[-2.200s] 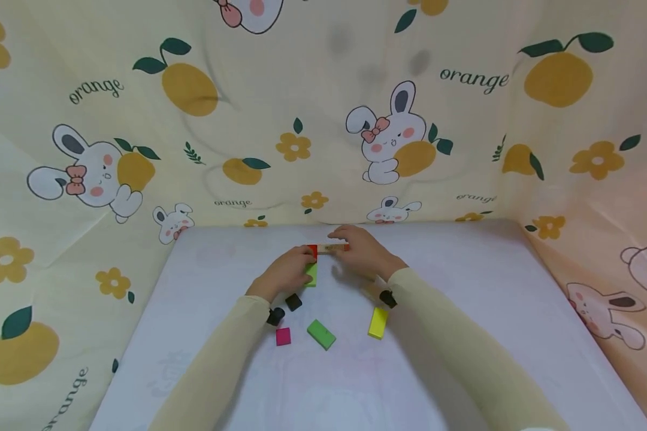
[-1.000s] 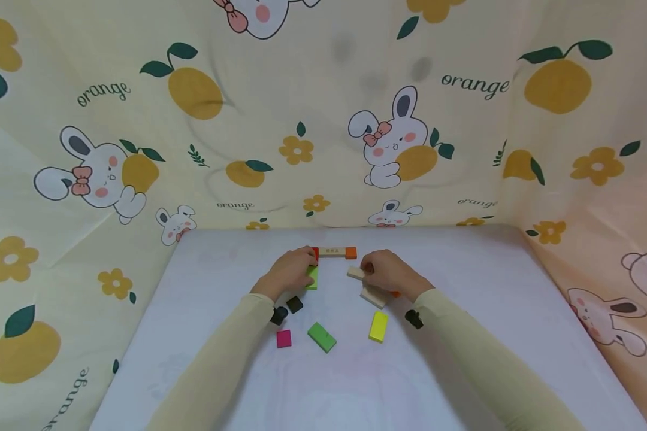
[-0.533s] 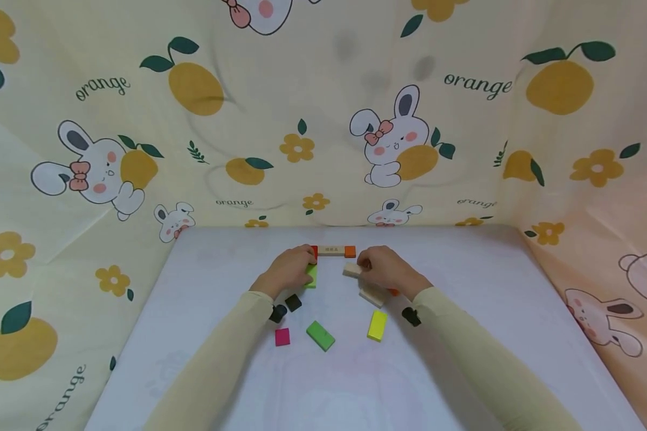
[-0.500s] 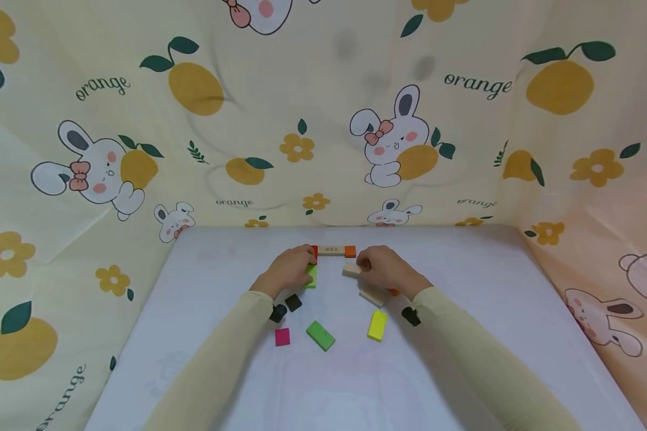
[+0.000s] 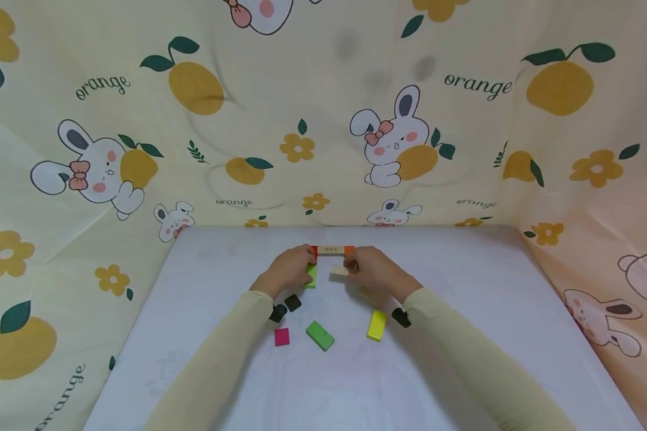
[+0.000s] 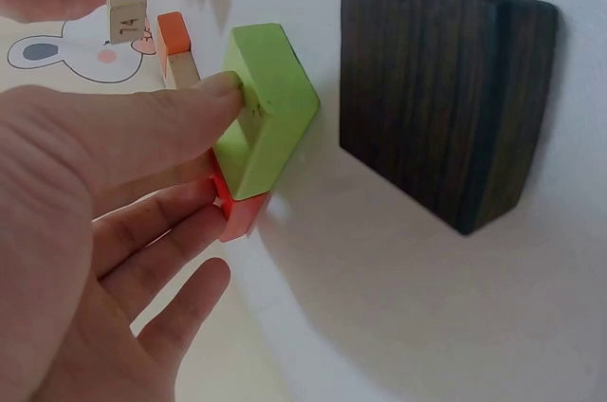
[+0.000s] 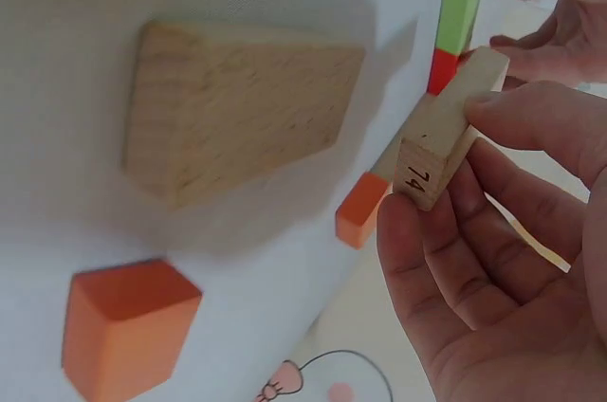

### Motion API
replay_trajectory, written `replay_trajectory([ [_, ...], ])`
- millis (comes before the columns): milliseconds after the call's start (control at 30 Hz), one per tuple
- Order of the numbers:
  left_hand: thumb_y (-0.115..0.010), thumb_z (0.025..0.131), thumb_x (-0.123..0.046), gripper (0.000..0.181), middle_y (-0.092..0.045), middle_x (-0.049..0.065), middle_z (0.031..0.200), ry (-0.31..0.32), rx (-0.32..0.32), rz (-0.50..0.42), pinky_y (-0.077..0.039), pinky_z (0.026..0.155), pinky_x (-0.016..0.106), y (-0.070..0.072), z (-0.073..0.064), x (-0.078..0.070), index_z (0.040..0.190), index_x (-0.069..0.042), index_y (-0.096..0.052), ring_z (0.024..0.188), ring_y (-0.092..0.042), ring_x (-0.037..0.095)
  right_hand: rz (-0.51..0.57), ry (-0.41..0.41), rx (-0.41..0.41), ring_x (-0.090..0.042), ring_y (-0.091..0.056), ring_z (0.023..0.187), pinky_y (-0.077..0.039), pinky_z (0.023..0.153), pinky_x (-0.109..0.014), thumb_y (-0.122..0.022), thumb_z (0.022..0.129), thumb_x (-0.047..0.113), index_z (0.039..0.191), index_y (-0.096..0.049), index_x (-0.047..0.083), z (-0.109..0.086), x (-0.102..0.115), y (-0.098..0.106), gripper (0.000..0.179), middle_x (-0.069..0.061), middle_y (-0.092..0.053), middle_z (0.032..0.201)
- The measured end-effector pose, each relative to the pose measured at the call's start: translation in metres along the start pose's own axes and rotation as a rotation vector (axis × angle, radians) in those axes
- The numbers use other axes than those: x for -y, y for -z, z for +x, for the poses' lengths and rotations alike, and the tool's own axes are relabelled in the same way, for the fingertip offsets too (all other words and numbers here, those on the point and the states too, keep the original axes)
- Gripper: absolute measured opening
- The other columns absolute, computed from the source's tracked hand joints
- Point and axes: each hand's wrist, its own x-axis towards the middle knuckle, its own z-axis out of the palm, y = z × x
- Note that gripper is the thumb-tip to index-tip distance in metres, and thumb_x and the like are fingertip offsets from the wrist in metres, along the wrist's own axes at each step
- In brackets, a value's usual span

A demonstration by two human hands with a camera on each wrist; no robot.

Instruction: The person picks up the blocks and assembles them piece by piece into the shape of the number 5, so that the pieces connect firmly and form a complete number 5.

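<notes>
The left hand [image 5: 286, 269] holds a light green rectangular block [image 6: 280, 99] and a red block [image 6: 242, 220] between thumb and fingers. The thumb bears on the light green block; the fingers bear on the red block. These two blocks lie end to end on the white tabletop [image 5: 463, 329].

The right hand [image 5: 374, 269] grasps a plain wooden rectangular block [image 7: 455, 118], end-marked "74", between thumb and fingertips. This block is held off the tabletop, to the right of the light green block and apart from it.

A printed wooden rectangular block [image 5: 331, 251] lies at the rear, between the red block and an orange block [image 7: 362, 208]. It appears to touch the red block, though the left hand partly covers that joint.

Below the right hand, a second plain wooden block [image 7: 247, 118] lies flat, with another orange block [image 7: 128, 326] near it. A dark brown wood-grained block [image 6: 417, 89] lies beside the left wrist. Nearer the person, from left to right, lie a magenta square block [image 5: 282, 337], a green rectangular block [image 5: 320, 336] and a yellow rectangular block [image 5: 377, 325], all mutually apart.
</notes>
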Motion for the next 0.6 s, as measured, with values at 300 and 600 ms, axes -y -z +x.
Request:
replay_trajectory([
  [300, -0.086, 0.096, -0.021, 0.045, -0.063, 0.006, 0.14, 0.005, -0.001, 0.007, -0.048, 0.113, 0.041, 0.0, 0.001, 0.001, 0.137, -0.008, -0.075, 0.126, -0.06, 0.025, 0.014, 0.01, 0.022, -0.022, -0.06, 0.095, -0.054, 0.095, -0.039, -0.081, 0.097, 0.01, 0.118, -0.079, 0.009, 0.005, 0.012, -0.007, 0.021, 0.004, -0.071, 0.102],
  [600, -0.087, 0.095, -0.02, 0.046, -0.063, 0.006, 0.139, -0.004, -0.002, 0.018, -0.047, 0.114, 0.04, 0.0, 0.001, 0.0, 0.137, -0.007, -0.075, 0.127, -0.06, 0.025, 0.017, 0.01, 0.026, -0.02, -0.061, 0.095, -0.055, 0.093, -0.037, -0.08, 0.097, 0.011, 0.119, -0.079, 0.01, 0.01, 0.015, -0.019, 0.021, 0.006, -0.071, 0.103],
])
